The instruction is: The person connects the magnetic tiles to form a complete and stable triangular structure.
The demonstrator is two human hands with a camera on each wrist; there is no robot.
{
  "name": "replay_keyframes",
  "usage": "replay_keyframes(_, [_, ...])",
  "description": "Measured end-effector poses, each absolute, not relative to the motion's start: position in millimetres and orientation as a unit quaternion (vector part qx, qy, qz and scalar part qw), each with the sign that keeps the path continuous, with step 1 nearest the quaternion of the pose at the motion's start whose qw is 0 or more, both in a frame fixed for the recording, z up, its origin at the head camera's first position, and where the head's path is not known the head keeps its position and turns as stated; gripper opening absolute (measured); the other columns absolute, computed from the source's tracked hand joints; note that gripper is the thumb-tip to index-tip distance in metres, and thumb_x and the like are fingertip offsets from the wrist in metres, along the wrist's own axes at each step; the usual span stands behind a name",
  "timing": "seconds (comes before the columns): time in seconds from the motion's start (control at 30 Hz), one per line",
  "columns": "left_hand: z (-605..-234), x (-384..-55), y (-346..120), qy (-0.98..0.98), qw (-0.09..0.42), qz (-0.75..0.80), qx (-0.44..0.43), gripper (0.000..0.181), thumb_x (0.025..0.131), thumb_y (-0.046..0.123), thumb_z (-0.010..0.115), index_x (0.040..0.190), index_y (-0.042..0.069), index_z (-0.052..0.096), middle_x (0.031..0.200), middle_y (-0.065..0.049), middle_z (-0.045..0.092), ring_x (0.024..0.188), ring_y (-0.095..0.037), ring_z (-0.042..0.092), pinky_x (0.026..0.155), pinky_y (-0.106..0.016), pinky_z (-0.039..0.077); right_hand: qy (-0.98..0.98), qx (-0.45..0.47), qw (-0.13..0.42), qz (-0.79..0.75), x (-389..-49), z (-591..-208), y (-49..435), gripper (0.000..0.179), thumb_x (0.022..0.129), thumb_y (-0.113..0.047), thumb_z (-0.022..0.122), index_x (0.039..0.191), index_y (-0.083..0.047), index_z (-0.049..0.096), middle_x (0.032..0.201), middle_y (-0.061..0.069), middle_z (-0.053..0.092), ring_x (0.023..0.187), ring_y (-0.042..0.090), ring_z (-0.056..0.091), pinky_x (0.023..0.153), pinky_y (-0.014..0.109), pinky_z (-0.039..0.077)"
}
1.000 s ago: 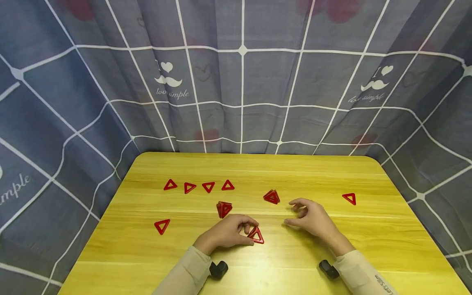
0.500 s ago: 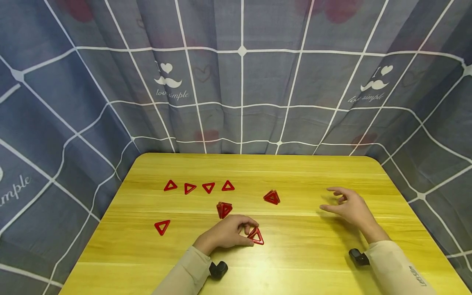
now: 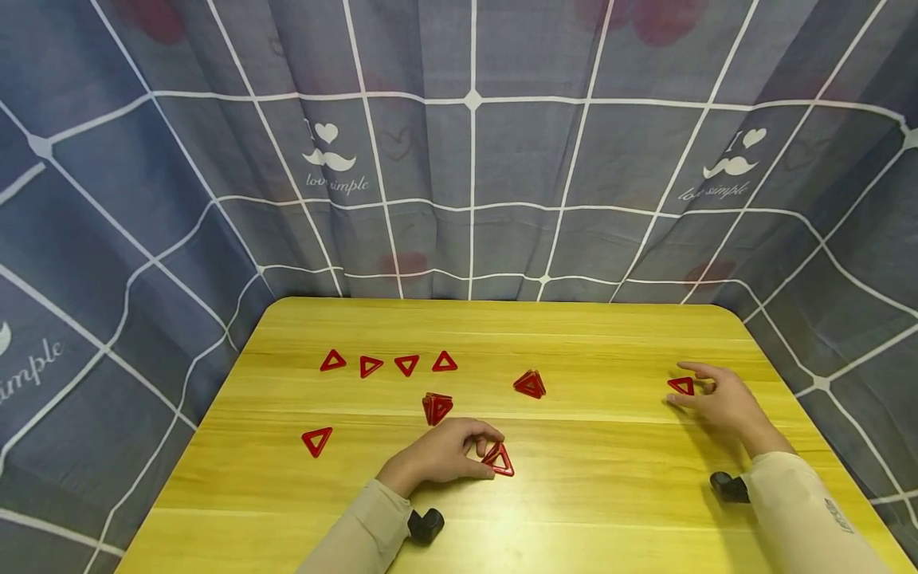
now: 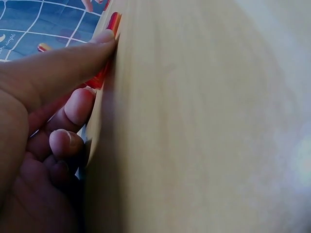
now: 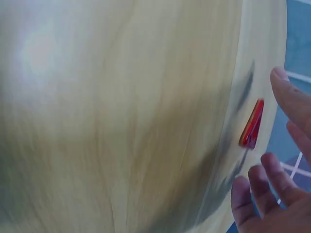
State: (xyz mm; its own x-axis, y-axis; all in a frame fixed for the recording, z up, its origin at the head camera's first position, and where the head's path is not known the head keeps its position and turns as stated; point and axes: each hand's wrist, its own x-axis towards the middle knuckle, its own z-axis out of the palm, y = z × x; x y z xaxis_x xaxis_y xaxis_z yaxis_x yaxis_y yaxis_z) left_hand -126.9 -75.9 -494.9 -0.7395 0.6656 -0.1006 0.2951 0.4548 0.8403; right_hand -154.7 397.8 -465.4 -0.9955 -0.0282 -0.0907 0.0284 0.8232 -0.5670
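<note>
At the front middle of the table, my left hand (image 3: pixel 446 453) pinches red plastic triangles (image 3: pixel 504 461) between thumb and fingers; one leans against another there. In the left wrist view the thumb (image 4: pixel 73 60) lies along the red edge (image 4: pixel 113 22), close over the wood. My right hand (image 3: pixel 731 402) is at the right side, thumb and fingers spread around a single red triangle frame (image 3: pixel 682 386). The right wrist view shows that triangle (image 5: pixel 252 125) lying on the table, with the fingers (image 5: pixel 261 187) apart from it.
Along the back left lies a row of red triangles (image 3: pixel 370 366). Two small clusters of joined triangles, one at centre (image 3: pixel 437 408) and one behind it to the right (image 3: pixel 530 384), sit on the wooden table (image 3: pixel 595 494). Another triangle (image 3: pixel 316 441) lies at left. A checked curtain (image 3: pixel 402 159) surrounds the table.
My right hand has moved right across the table, from near the middle to the lone triangle at the right. The left hand has stayed put with its triangles.
</note>
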Motion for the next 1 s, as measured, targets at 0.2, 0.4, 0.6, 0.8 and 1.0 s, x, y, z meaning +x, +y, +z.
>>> replay_keyframes(0.2, [-497,-127,-75,0.825,0.212,0.432,0.295,0.043,0.085,0.023,0.084,0.124,0.016,0.070,0.088,0.003,0.060,0.056,-0.007,0.032,0.059,-0.023,0.034,0.958,-0.020,0.053,-0.280,-159,-471,405,0.069,0.091,-0.034,0.077,0.141,0.006,0.051,0.128,0.039,0.053,0.104,0.054,0.055,0.085,0.063,0.046])
replay_keyframes(0.4, [-497,-127,-74,0.827,0.210,0.429,0.296,0.042,0.085,0.022,0.084,0.124,0.016,0.070,0.087,0.004,0.060,0.056,-0.007,0.031,0.060,-0.023,0.033,0.963,-0.044,0.044,-0.263,-162,-475,407,0.054,0.095,-0.021,0.072,0.135,0.012,0.054,0.124,0.040,0.055,0.098,0.053,0.058,0.083,0.061,0.048])
replay_keyframes(0.6, [-495,-126,-75,0.829,0.209,0.428,0.295,0.042,0.085,0.022,0.084,0.124,0.015,0.070,0.087,0.004,0.060,0.057,-0.007,0.032,0.059,-0.023,0.033,0.965,-0.051,0.036,-0.253,-162,-480,408,0.045,0.096,-0.016,0.070,0.130,0.012,0.060,0.117,0.036,0.057,0.091,0.040,0.052,0.076,0.052,0.046])
replay_keyframes(0.8, [-496,-126,-75,0.830,0.205,0.425,0.296,0.042,0.085,0.022,0.084,0.123,0.016,0.070,0.087,0.004,0.060,0.057,-0.007,0.032,0.059,-0.023,0.033,0.967,-0.051,0.019,-0.248,-158,-480,404,0.034,0.097,-0.012,0.067,0.123,0.010,0.064,0.117,0.035,0.055,0.096,0.043,0.051,0.082,0.059,0.044])
replay_keyframes(1.0, [-496,-126,-75,0.827,0.206,0.430,0.297,0.042,0.085,0.023,0.084,0.124,0.015,0.070,0.087,0.004,0.059,0.057,-0.007,0.031,0.059,-0.023,0.033,0.969,-0.056,0.011,-0.239,-157,-480,404,0.028,0.097,-0.010,0.066,0.117,0.011,0.065,0.110,0.032,0.055,0.093,0.041,0.049,0.081,0.058,0.043])
